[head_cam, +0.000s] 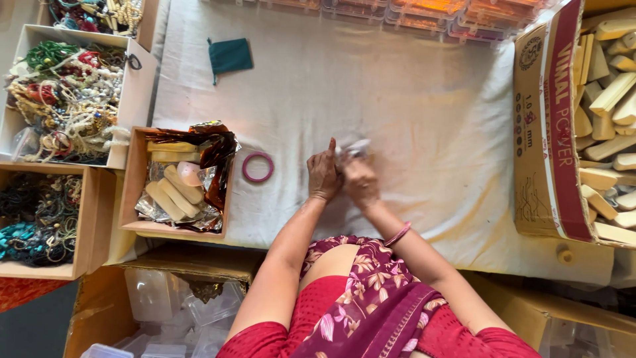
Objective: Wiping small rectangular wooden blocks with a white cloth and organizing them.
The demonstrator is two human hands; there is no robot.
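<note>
A pale cloth-covered counter fills the middle of the frame, w/ boxes crowding both edges. Both hands meet at centre frame, just below the middle. The left hand has its index finger pointing straight up-frame, the other fingers curled in; the right hand sits touching it on the right, fingers bent around a small whitish clear item (prob. a bit of plastic wrap or a tiny pouch, too blurred to say). That item pokes out at the top of the right hand, just up-frame and right of the left index tip, so it lies between the two hands' fingertips; the right hand is the one gripping it, the left only near or brushing it. Its long axis can't be told.

Left of the hands, apart from them, a pink bangle lies flat on the cloth. Further left, an open box holds pale sticks on crinkled foil. At upper left, a box of mixed bead necklaces; at lower left, a box of dark and teal beads. A small green pouch rests at upper centre-left. At the right edge, a big carton is full of pale wooden blocks.
</note>
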